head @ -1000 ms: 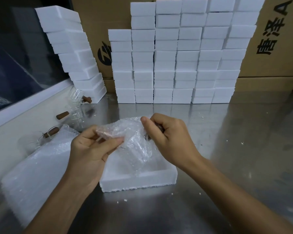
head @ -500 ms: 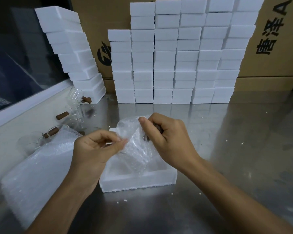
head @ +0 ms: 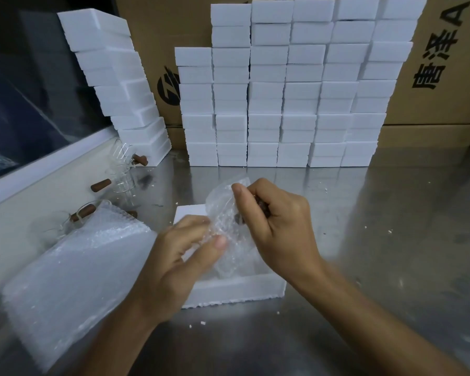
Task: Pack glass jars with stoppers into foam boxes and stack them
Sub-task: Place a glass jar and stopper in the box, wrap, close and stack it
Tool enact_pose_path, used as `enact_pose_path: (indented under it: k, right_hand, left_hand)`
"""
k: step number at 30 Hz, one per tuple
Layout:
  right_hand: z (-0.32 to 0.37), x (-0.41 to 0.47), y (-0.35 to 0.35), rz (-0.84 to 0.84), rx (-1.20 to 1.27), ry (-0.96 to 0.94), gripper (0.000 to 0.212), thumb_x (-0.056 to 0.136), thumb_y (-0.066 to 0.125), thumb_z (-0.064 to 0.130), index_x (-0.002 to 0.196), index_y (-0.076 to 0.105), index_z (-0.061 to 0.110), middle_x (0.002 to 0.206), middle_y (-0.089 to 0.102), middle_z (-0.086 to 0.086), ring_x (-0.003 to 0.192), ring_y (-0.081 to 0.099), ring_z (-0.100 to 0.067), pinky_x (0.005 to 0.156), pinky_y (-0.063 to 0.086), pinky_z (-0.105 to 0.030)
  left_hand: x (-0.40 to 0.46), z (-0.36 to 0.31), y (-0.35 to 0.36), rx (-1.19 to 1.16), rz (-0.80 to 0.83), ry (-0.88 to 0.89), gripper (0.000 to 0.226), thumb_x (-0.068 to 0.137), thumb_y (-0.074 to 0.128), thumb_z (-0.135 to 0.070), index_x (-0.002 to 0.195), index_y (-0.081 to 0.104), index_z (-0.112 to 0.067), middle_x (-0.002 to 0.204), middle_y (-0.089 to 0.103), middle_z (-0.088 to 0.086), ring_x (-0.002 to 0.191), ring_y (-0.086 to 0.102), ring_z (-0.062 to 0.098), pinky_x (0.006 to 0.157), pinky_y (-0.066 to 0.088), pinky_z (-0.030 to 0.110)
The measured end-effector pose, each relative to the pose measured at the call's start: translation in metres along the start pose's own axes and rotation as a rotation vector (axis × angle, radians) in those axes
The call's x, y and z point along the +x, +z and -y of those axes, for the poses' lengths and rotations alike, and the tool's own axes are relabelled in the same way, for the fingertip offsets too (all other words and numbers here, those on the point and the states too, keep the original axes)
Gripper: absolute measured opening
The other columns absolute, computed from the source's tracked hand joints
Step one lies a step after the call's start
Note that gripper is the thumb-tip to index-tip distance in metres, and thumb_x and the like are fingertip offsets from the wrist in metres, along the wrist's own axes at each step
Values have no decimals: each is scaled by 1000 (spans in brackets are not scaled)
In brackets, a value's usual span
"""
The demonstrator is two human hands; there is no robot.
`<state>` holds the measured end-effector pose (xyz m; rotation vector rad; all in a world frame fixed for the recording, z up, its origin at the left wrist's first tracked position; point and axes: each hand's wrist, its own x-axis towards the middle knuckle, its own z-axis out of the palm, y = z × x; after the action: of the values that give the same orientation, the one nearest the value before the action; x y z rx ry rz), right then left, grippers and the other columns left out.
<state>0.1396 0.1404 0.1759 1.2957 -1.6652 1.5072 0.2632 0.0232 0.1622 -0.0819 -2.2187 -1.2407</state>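
Both hands busy over an open foam box point(head: 236, 290) near the front middle of the steel counter point(head: 391, 240). Right hand point(head: 280, 226) curled round a jar wrapped in bubble wrap point(head: 225, 213), fingers closed over the dark brown stopper point(head: 263, 206), thumb pressed against the wrap. Jar itself mostly hidden by wrap and fingers, held just above the box's inside. Left hand point(head: 179, 256) pinching the wrap's near side between thumb and fingers, slightly blurred. Wrap's lower end hanging down into the box.

On the left side of the counter, a thick stack of bubble wrap sheets point(head: 71, 283), running from near the front edge back toward the left wall. Behind it along the left edge, several bare glass jars point(head: 120, 180) lying on their sides with brown stoppers; exact count unclear, glass hard to make out.

At the back edge, closed foam boxes in a wall of stacks point(head: 282, 104), several columns wide, touching one another. In the back left corner, a separate leaning stack point(head: 120, 90) of foam boxes. Cardboard cartons point(head: 445, 77) with black print standing behind the stacks. Small white foam crumbs point(head: 201, 323) scattered on the counter near the open box.
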Motion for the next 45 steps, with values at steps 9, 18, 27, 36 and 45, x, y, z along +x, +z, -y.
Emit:
enact_pose_path:
  k: [9, 18, 27, 36, 45]
  right_hand:
    - [8, -6, 8, -72, 100, 46, 29, 98, 54, 21, 70, 58, 14, 61, 61, 7, 54, 56, -6, 52, 41, -16]
    - [18, -7, 14, 59, 489, 528, 14, 93, 66, 19, 82, 70, 12, 69, 69, 6, 62, 65, -6, 61, 51, -18]
    - [15, -8, 10, 298, 340, 419, 8, 82, 78, 14, 90, 78, 17, 84, 75, 10, 79, 71, -7, 73, 58, -28]
    - [32, -18, 19, 564, 114, 53, 42, 100, 48, 29, 61, 38, 17, 53, 36, 4, 53, 36, -18, 64, 36, -31]
    - [36, -19, 16, 691, 75, 96, 44, 92, 54, 39, 62, 54, 8, 53, 50, 0, 57, 41, -17, 86, 36, -35]
  left_hand:
    - [3, 0, 4, 113, -335, 155, 33, 75, 76, -37, 98, 64, -18, 94, 67, -6, 88, 67, 17, 72, 53, 24]
    - [3, 6, 1, -263, -369, -96, 32, 61, 79, -36, 90, 65, -33, 90, 69, -3, 78, 70, 22, 58, 58, 33]
    - [2, 3, -12, -9, -108, -61, 41, 62, 79, -32, 91, 59, -12, 78, 64, 7, 69, 64, 28, 56, 55, 41]
    - [2, 10, -9, 205, -160, -35, 49, 64, 71, -48, 94, 37, -30, 69, 55, 2, 55, 49, 8, 46, 45, 35]
    - [0, 6, -8, 242, -122, 39, 55, 59, 76, -46, 100, 40, -37, 87, 66, -9, 70, 66, 13, 53, 53, 34]
